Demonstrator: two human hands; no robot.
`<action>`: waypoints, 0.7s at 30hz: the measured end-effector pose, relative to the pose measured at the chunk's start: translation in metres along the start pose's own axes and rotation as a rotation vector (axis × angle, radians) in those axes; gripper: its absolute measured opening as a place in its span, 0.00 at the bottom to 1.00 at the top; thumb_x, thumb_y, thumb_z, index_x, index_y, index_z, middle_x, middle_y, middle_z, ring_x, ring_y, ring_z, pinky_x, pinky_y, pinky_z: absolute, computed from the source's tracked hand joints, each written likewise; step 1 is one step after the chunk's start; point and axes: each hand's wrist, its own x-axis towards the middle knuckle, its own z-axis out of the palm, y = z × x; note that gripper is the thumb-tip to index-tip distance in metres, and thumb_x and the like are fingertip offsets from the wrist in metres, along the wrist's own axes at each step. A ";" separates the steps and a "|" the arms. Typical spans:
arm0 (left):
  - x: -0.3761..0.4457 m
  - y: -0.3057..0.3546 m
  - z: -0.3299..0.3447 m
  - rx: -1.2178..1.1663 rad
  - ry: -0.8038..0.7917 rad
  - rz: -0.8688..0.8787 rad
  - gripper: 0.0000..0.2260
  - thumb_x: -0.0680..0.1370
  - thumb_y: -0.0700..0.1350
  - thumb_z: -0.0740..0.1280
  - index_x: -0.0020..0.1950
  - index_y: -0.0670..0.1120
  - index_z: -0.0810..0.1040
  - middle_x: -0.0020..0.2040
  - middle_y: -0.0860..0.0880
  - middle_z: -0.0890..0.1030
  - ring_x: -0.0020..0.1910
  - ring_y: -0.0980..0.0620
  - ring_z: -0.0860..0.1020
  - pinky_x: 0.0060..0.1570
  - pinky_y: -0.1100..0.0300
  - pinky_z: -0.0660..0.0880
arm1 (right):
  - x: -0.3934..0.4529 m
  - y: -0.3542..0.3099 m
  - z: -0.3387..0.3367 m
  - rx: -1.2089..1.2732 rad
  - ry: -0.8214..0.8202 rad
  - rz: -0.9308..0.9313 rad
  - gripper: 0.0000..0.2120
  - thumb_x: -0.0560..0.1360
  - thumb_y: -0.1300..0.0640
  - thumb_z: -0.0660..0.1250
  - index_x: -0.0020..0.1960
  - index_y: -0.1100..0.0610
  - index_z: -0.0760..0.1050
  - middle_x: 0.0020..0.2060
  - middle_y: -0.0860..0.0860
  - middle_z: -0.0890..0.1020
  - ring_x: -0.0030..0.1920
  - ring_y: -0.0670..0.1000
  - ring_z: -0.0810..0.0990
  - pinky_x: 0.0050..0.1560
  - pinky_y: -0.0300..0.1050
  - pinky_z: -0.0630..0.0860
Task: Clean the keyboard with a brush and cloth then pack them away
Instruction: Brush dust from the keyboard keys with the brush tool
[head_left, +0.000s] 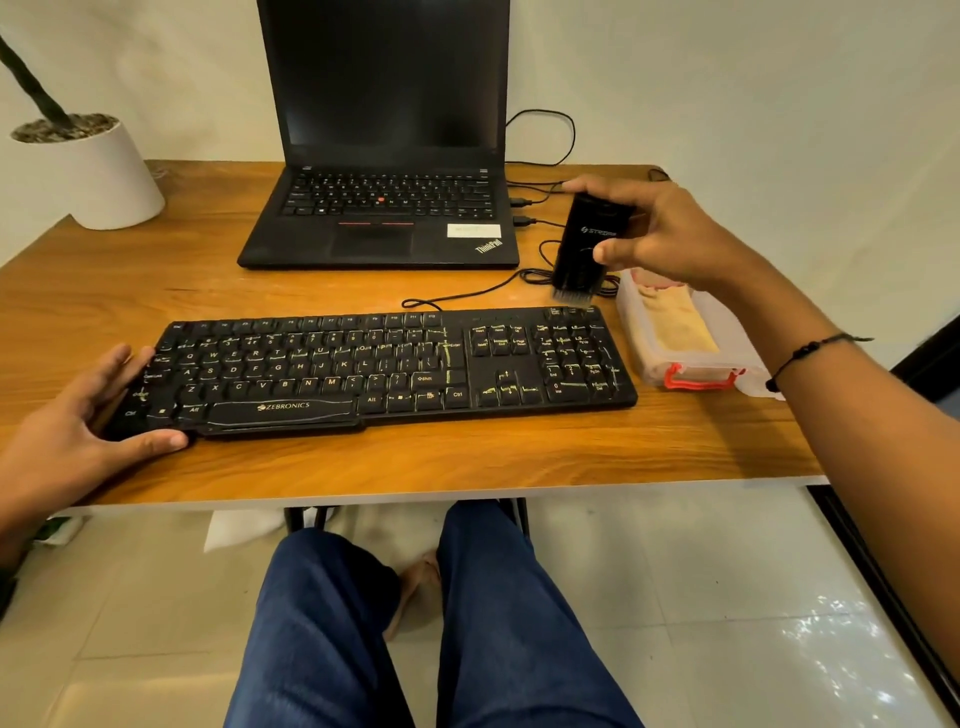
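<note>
A wooden desk (467, 457) carries the keyboard (384, 366); the left hand (83, 421) lies spread on its left end; the right hand (670, 234) grips the brush (584, 244), bristles down above the far right corner; a loose brace could let the keyboard skid.

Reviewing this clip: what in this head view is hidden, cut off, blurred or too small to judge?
- brush: bristle tips motion-blurred; contact with the keyboard unclear; right hand covers part of its body.
- cloth: partly behind the right forearm, inside the plastic box.
- Keyboard's left edge: under the left hand.
- potted plant: cut off by the frame's left edge.
</note>
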 end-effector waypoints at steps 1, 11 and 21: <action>0.000 0.001 0.000 0.001 0.006 0.002 0.44 0.59 0.54 0.79 0.69 0.68 0.60 0.70 0.69 0.61 0.70 0.66 0.57 0.68 0.48 0.57 | 0.002 -0.001 0.006 -0.017 -0.012 -0.013 0.32 0.70 0.71 0.66 0.66 0.43 0.69 0.60 0.47 0.73 0.61 0.51 0.72 0.47 0.40 0.79; -0.014 0.026 0.002 0.004 0.021 0.012 0.44 0.61 0.47 0.78 0.65 0.75 0.58 0.69 0.68 0.63 0.72 0.59 0.59 0.69 0.50 0.56 | 0.002 0.005 -0.006 -0.167 -0.082 0.022 0.32 0.70 0.70 0.68 0.65 0.41 0.69 0.60 0.48 0.74 0.61 0.52 0.73 0.58 0.53 0.76; -0.036 0.082 0.010 -0.028 0.030 -0.007 0.34 0.63 0.68 0.69 0.67 0.68 0.62 0.67 0.65 0.69 0.68 0.56 0.65 0.66 0.54 0.60 | 0.006 0.002 0.008 -0.093 -0.028 0.004 0.33 0.70 0.71 0.67 0.67 0.43 0.69 0.63 0.50 0.73 0.62 0.52 0.72 0.48 0.40 0.77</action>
